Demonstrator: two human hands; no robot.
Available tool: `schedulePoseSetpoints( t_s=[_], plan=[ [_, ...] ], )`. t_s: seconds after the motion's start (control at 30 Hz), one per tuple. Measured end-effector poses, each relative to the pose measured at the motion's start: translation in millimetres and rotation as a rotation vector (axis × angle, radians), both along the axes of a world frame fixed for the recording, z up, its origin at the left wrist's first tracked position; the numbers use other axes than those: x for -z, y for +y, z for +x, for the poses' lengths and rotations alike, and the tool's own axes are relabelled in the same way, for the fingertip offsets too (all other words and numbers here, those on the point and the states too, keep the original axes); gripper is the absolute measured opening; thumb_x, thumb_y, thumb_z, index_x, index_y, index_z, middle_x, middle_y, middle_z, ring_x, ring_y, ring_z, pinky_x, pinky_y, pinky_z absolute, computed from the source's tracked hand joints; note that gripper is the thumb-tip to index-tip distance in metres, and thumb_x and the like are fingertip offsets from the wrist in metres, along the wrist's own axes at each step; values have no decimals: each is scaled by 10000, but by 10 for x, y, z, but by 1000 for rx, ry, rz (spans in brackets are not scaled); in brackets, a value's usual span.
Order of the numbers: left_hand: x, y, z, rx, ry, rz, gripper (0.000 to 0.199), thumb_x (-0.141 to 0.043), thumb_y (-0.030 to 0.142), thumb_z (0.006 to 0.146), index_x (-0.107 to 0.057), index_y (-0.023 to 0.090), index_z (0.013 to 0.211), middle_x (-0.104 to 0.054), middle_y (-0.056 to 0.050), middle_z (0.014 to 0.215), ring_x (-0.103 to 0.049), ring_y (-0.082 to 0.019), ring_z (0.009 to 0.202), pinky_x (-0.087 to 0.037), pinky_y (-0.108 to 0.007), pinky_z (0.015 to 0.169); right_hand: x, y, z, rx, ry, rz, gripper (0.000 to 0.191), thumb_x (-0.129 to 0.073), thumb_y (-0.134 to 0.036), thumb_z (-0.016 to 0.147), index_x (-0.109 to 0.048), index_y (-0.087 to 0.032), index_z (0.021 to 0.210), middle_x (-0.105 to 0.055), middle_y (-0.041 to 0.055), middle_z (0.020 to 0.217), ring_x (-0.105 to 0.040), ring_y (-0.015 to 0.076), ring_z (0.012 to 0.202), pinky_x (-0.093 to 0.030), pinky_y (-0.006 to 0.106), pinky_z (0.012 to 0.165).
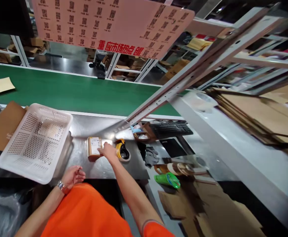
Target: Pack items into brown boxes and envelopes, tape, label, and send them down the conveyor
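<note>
A small brown cardboard box (91, 157) with a white printed label (95, 144) lies on the metal worktop. My right hand (108, 150) is closed at the box's right side, its thumb against the label's edge; the other fingers are partly hidden. Just right of that hand sits a yellow and black tape dispenser (120, 148) with a roll of tape. By the worktop's front edge, close to my body, my left hand (73, 176) hangs with fingers loosely curled and apart, holding nothing. A metal watch (63, 187) is on that wrist.
A white plastic basket (39, 171) stands left, beside brown cardboard (7, 126). Behind the worktop runs a green conveyor belt (84, 95). A slanting metal post (163, 93) rises at right, near a keyboard (171, 129) and a green bottle (167, 179). Overhead hangs a pink board (134, 23).
</note>
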State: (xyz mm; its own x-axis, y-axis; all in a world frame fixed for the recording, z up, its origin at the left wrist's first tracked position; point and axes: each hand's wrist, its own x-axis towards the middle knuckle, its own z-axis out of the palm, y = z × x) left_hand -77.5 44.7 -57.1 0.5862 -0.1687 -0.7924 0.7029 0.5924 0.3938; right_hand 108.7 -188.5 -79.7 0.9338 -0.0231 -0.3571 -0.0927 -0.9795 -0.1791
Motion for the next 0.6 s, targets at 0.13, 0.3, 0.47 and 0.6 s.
schedulePoseSetpoints(
  t_s=[0.13, 0.3, 0.47, 0.6],
  plan=[
    [-77, -88, 31, -54, -44, 55, 209, -544, 242, 1127, -671, 165, 980, -778, -49, 735, -758, -168, 619, -569, -241, 632, 126, 228, 51, -251, -142, 99, 608, -601, -356, 1086, -578, -122, 1647, -566, 240, 1736, -508, 333, 1630, -415, 456, 1334],
    [-107, -230, 3, -122, -37, 113, 192, -613, 295, 1106, -707, 182, 983, -777, -53, 784, -751, -182, 676, -563, -279, 683, 486, 440, 38, -502, -194, 127, 878, -619, -415, 1035, -376, -22, 1781, -277, 266, 1895, -238, 441, 1781, -174, 612, 1449],
    [-36, -418, 3, -221, -21, 125, 122, -734, 274, 1029, -723, 197, 935, -787, -51, 753, -748, -179, 645, -569, -252, 631, 670, 380, 51, -566, -265, 160, 832, -567, -359, 1036, -379, -103, 1805, -238, 204, 1914, -212, 458, 1787, -152, 690, 1434],
    [13, -519, 55, -212, -63, 126, 243, -887, 354, 922, -717, 184, 959, -801, -66, 771, -761, -177, 644, -568, -232, 616, 651, 330, 54, -605, -267, 272, 714, -550, -345, 1059, -497, -207, 1758, -329, 156, 1902, -243, 450, 1781, -169, 746, 1420]
  ],
)
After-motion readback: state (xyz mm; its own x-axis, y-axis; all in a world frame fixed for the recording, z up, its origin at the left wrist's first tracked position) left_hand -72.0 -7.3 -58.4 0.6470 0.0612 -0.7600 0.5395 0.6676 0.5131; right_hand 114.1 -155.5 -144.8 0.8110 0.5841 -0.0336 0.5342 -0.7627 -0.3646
